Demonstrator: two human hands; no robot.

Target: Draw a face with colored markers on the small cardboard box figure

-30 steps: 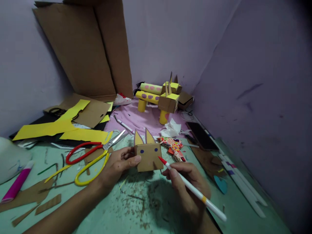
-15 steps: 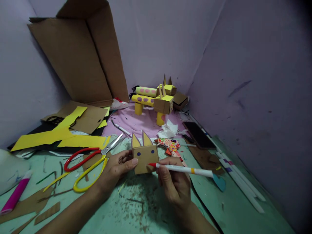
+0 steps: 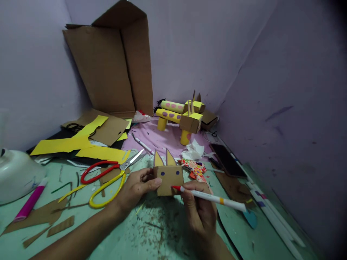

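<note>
A small cardboard box head (image 3: 168, 180) with two pointed yellow-faced ears and two dark blue dots faces me. My left hand (image 3: 139, 187) grips its left side, thumb on the front. Pinched in my right hand (image 3: 199, 207) is a white marker (image 3: 214, 198) with an orange band; its red tip is at the lower front of the box. Whether the tip touches the cardboard I cannot tell. Red and yellow scissors (image 3: 119, 171) lie partly open just left of my left hand.
Two yellow cardboard animals (image 3: 190, 122) stand at the back beside a tall cardboard piece (image 3: 108, 65). Yellow paper (image 3: 65, 145) and a magenta tube (image 3: 31, 202) are on the left. A phone (image 3: 227, 159) and white markers (image 3: 273, 216) lie right, near the wall.
The view has shifted, so the whole scene sits further right. The marker's red tip has moved slightly inward from the box's right edge. Both hands keep their holds.
</note>
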